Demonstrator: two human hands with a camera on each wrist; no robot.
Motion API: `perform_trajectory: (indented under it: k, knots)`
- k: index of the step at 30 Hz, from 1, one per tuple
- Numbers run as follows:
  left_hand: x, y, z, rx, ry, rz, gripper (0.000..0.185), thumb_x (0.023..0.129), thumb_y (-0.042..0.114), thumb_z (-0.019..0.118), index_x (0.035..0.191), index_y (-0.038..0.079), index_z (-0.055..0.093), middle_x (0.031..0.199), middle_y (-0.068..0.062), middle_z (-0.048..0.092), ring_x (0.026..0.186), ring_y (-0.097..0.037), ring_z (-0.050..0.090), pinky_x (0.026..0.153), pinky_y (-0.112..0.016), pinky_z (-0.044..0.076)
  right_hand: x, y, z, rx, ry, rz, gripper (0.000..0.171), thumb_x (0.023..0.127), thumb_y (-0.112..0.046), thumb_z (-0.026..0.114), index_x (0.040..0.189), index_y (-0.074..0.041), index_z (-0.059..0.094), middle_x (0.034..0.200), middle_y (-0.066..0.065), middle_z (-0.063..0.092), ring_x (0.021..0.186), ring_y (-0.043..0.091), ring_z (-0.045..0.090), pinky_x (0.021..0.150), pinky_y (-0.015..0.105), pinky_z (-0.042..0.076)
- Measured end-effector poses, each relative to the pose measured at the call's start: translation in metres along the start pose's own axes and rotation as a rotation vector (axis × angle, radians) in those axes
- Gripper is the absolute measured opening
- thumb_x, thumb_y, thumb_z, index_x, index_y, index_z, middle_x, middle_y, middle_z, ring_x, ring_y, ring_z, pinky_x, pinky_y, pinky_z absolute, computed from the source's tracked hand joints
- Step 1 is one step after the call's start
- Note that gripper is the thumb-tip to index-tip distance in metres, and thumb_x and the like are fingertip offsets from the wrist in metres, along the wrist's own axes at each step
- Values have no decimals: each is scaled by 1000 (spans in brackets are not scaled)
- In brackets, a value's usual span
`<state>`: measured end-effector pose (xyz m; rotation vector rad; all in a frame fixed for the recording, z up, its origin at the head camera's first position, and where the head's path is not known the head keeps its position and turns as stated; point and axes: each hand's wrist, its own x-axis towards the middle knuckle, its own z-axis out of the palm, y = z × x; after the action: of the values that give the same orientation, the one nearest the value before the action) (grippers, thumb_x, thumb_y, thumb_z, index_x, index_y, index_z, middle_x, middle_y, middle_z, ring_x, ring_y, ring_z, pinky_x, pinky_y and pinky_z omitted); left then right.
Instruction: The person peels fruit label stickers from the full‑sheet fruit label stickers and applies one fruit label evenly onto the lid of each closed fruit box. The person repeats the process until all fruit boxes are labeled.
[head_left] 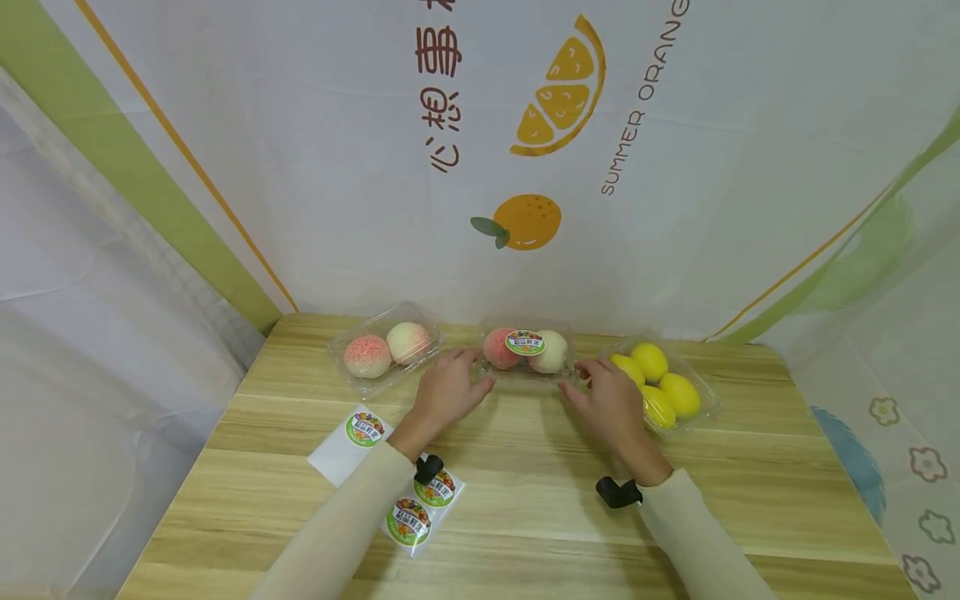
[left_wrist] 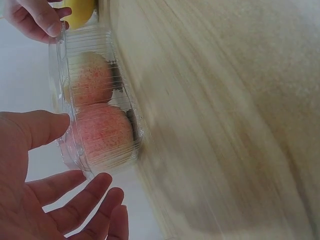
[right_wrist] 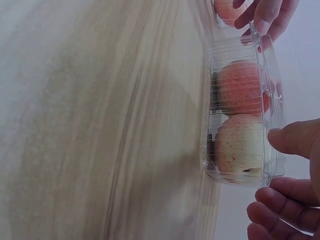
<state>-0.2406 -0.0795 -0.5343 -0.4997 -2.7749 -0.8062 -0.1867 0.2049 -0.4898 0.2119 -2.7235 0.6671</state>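
A clear plastic clamshell box (head_left: pixel 528 354) lies at the middle of the wooden table's (head_left: pixel 525 500) far edge, its long axis running left to right along that edge, lid up. It holds two peaches side by side, a redder one (head_left: pixel 498 348) on the left and a paler one (head_left: pixel 552 352) on the right. A round green-rimmed sticker (head_left: pixel 525 342) sits on the lid over the gap between them; its print is too small to read.

The left hand (head_left: pixel 444 393) rests at the box's left end, fingers spread and nearly straight, thumb against the plastic in the left wrist view. The right hand (head_left: pixel 611 400) is at the right end, fingers loosely bent around the corner; whether it actually grips cannot be told.

A second clamshell with two peaches (head_left: pixel 386 348) sits toward the far left corner, and a clamshell of lemons (head_left: pixel 663 385) toward the far right. Sheets of matching stickers (head_left: pixel 420 508) lie near the left forearm. The backdrop (head_left: pixel 300 125) behind reads "SUMMER ORANG", with orange drawings and Chinese characters.
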Motion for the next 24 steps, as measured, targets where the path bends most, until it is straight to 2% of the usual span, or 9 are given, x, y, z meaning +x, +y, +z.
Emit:
perform_trajectory:
  k: [2, 5, 9, 17, 21, 24]
  knots:
    - [4, -14, 15, 10, 10, 6, 63, 98, 55, 74, 142, 10, 74, 136, -16, 73, 122, -38, 70, 90, -56, 62, 1, 0, 0, 1, -1, 0, 40, 92, -32, 90, 116, -2, 80, 104, 10, 74, 88, 28, 70, 71, 47, 58]
    - [6, -12, 12, -5, 7, -20, 61, 96, 52, 76, 140, 9, 75, 135, -18, 73, 122, -41, 70, 92, -59, 61, 2, 0, 0, 1, -4, -1, 39, 93, -32, 90, 116, -2, 80, 104, 10, 74, 88, 28, 71, 71, 47, 59]
    - [9, -21, 20, -35, 26, -16, 62, 94, 52, 78, 139, 11, 76, 133, -17, 74, 120, -41, 71, 93, -60, 61, 2, -1, 0, -1, -4, 0, 40, 92, -33, 90, 115, -2, 81, 102, 10, 74, 87, 28, 71, 70, 47, 59]
    - [12, -25, 24, -32, 69, 25, 60, 92, 52, 80, 136, 11, 77, 125, -16, 76, 113, -40, 73, 86, -61, 62, 4, -1, -2, -10, 1, 2, 39, 92, -32, 90, 114, -2, 81, 101, 9, 74, 86, 28, 72, 69, 47, 59]
    - [11, -18, 17, 9, 52, 25, 58, 94, 50, 77, 136, 10, 76, 126, -16, 76, 113, -39, 73, 86, -57, 62, 5, -2, -2, -12, 6, -2, 39, 92, -33, 89, 114, -2, 81, 99, 9, 73, 85, 28, 72, 68, 47, 59]
    - [5, 5, -7, 21, 15, 4, 55, 96, 43, 77, 137, 7, 76, 127, -18, 75, 114, -40, 73, 87, -58, 62, 4, -2, -3, -11, 13, -10, 38, 92, -32, 90, 113, -1, 81, 99, 9, 73, 85, 28, 72, 66, 47, 59]
